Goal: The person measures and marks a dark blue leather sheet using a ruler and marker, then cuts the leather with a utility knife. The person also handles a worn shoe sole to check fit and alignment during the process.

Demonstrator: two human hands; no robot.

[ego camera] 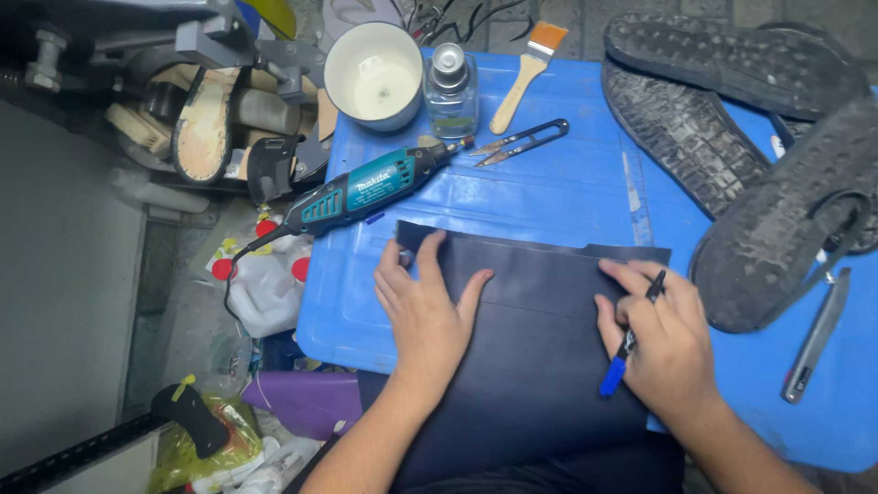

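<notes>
A dark navy sheet [535, 311] lies flat on a blue plastic lid [558, 183] that serves as the work surface. My left hand [425, 311] rests palm down on the sheet's left part, fingers spread, pressing it flat. My right hand [663, 343] sits on the sheet's right edge and grips a pen with a blue cap end [629, 340]. The pen's dark tip points up toward the sheet's top right corner.
A teal rotary tool [366, 190] lies at the lid's upper left. Behind it stand a white cup [375, 73], a small glass bottle [451, 87], a brush [526, 73] and thread snips [521, 142]. Several black shoe soles [777, 220] cover the right side; a knife [816, 338] lies below them.
</notes>
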